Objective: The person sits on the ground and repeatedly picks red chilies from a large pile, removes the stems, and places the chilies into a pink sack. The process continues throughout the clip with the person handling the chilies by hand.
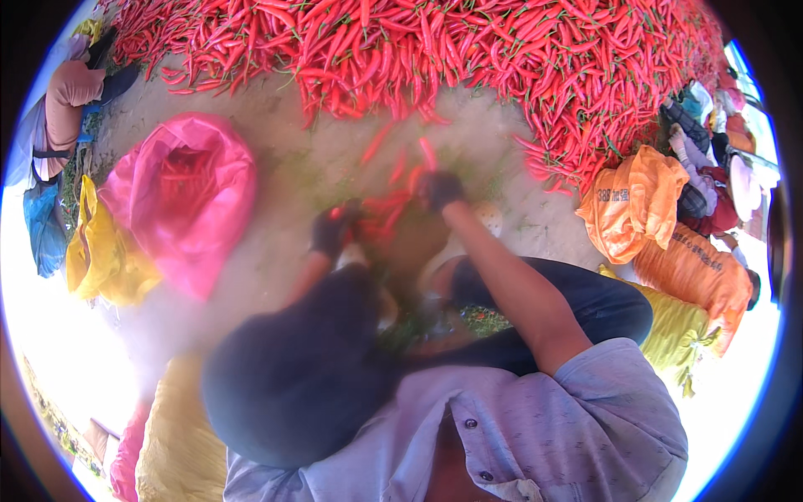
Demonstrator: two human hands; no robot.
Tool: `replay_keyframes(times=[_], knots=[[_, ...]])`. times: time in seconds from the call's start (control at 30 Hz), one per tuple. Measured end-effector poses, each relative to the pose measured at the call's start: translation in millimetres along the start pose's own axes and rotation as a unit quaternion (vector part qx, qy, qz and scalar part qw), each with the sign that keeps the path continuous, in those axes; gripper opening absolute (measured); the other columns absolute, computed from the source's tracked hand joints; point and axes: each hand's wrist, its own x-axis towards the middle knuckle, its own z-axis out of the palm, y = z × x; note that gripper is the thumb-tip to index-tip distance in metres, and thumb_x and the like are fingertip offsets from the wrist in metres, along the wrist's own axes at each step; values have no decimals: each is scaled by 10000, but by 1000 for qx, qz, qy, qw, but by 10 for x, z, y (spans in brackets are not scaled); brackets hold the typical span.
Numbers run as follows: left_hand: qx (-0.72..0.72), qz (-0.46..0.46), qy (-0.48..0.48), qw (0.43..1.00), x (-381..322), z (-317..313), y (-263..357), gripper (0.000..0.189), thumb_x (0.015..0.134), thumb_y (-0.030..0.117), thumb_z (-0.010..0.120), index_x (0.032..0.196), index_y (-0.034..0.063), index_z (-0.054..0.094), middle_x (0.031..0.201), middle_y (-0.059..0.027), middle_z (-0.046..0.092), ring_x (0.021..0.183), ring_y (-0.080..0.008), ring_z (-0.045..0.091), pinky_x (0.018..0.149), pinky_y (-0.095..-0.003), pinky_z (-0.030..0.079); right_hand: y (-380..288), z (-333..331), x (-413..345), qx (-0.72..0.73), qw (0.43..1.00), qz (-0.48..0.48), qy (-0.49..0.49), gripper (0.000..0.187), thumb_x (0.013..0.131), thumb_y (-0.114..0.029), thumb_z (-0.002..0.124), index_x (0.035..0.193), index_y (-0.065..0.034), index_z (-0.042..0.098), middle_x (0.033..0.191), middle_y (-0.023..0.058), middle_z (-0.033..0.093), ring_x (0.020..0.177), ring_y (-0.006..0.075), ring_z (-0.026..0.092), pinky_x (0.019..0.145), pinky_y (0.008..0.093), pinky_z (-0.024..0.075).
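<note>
My left hand (331, 231), in a dark glove, is by my left shin at the left side of a small bunch of red chili peppers (386, 210). A red spot shows at its fingers, but blur hides whether it grips a pepper. At the right of the bunch, my right hand (443, 189), also gloved, has a red chili pepper (428, 154) jutting from its fingers. Beyond the hands spreads a large heap of red chili peppers (401, 56), many with green stems. Loose peppers (377, 143) lie between the heap and my hands.
An open pink sack (219, 232) with chilies inside stands left, beside a yellow bag (100, 245). Orange sacks (633, 201) and a yellow-green sack (671, 320) lie right. A pale yellow sack (179, 433) is behind me at left. Other people (696, 157) sit along both sides.
</note>
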Motion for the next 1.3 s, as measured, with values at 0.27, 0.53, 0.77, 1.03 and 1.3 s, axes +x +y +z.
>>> replay_keyframes(times=[0.27,0.53,0.77,1.03,1.3], knots=[[-161,43,-72,983,-96,44,454,335,1022,364,641,1012,51,760,835,-33,738,762,-139,680,701,-326,547,-535,515,-968,-185,940,-183,-223,255,957,-341,614,969,-119,739,899,168,751,848,340,745,734,481,577],[11,-11,-102,995,-226,-33,660,344,972,376,724,1088,55,759,922,-115,762,832,-184,695,758,-379,557,-937,252,-1027,-260,903,-340,35,287,960,-366,603,1084,-142,731,1098,168,738,992,349,723,868,456,564],[63,91,-69,991,-340,40,551,211,996,206,687,1139,51,700,820,-44,692,749,-120,637,679,-306,523,-643,99,-66,-303,935,-183,-17,362,854,-409,743,1107,-150,733,988,164,732,1008,343,720,895,461,570],[-35,222,-131,965,-227,-49,-125,251,982,203,677,1183,61,627,1014,-82,707,797,-223,690,722,-348,557,-481,-985,860,-349,922,-97,136,522,914,-435,713,1335,-148,602,1372,173,574,1202,371,640,997,489,539],[-174,-50,-88,979,-108,-14,-5,234,1019,271,645,1008,37,640,826,-87,670,680,-199,649,629,-339,520,-415,-960,528,-381,917,-91,72,293,997,-321,568,1222,-150,646,1226,169,652,1130,386,676,949,506,561]])
